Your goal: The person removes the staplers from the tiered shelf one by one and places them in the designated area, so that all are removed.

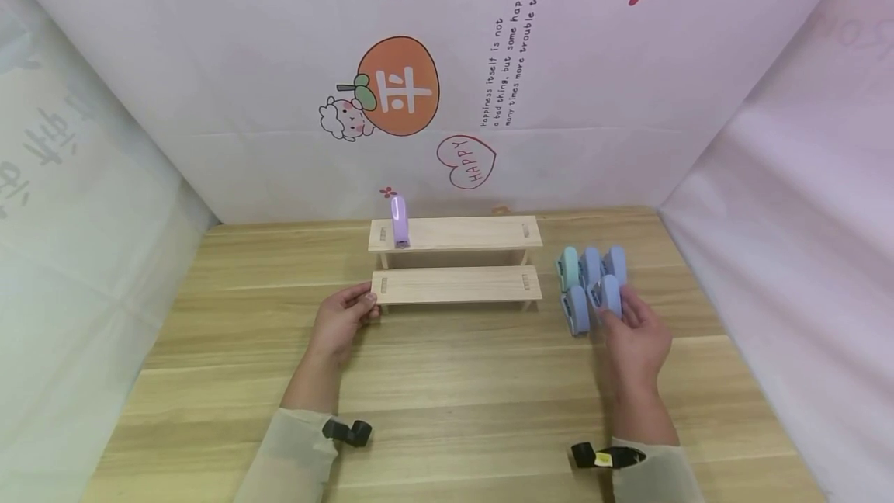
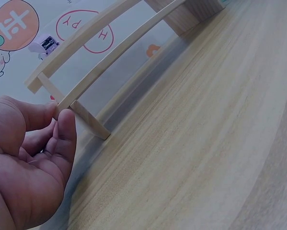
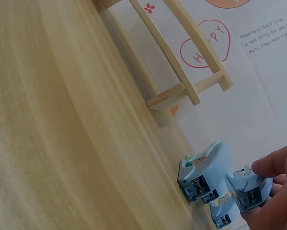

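Note:
My right hand [image 1: 639,341] pinches a light blue stapler [image 1: 611,295] between thumb and fingers, at the near right of a small group. Beside it stand another blue stapler [image 1: 576,310], a mint green stapler [image 1: 569,268] and two more blue ones behind. In the right wrist view the held stapler [image 3: 251,189] looks raised off the table. With thumb and fingertips, my left hand [image 1: 338,323] grips the left end of the lower step of a two-step wooden rack [image 1: 454,286]. A purple stapler [image 1: 400,221] stands near the left end of the rack's upper step.
The rack stands on a wood-grain table [image 1: 447,394], close to a white printed cloth [image 1: 573,99] that hangs behind it. More white cloth borders the table at left and right. A black strap with a camera [image 1: 349,432] sits on each wrist.

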Demonstrator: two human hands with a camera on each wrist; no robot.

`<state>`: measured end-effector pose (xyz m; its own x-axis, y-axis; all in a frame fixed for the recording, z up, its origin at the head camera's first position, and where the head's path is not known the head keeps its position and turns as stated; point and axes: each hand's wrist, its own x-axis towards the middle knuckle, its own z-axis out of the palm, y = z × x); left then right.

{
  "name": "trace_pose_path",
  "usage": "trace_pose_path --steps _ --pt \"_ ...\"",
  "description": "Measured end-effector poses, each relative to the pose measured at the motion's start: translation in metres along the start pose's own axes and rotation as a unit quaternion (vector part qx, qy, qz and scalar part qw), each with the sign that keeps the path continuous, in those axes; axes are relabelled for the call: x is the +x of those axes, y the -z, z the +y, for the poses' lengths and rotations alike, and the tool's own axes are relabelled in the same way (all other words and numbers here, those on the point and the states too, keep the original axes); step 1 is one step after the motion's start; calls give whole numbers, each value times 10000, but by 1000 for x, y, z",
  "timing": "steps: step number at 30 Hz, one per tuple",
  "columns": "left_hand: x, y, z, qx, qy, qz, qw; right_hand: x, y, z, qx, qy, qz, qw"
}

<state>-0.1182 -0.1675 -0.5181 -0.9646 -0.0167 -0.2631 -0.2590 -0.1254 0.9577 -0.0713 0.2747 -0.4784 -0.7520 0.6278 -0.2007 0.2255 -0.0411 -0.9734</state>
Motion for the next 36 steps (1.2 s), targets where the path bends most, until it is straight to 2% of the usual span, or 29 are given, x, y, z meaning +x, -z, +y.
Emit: trace_pose_path --steps 9,18,21,31,36 --pt "0 -1 0 63 41 67 9999 1 3 7 -307 -17 -24 9995" --pt "0 -2 -1 -10 103 119 9999 1 3 9 20 -393 -86 9992" --pt "1 -2 -1 -14 107 131 9999 1 3 11 71 -399 -104 9991" --pt "2 -1 1 31 96 97 9999 4 3 18 -159 -412 -145 9989" --pt "2 -1 -1 27 99 84 9999 7 3 20 -494 -382 -173 9979"
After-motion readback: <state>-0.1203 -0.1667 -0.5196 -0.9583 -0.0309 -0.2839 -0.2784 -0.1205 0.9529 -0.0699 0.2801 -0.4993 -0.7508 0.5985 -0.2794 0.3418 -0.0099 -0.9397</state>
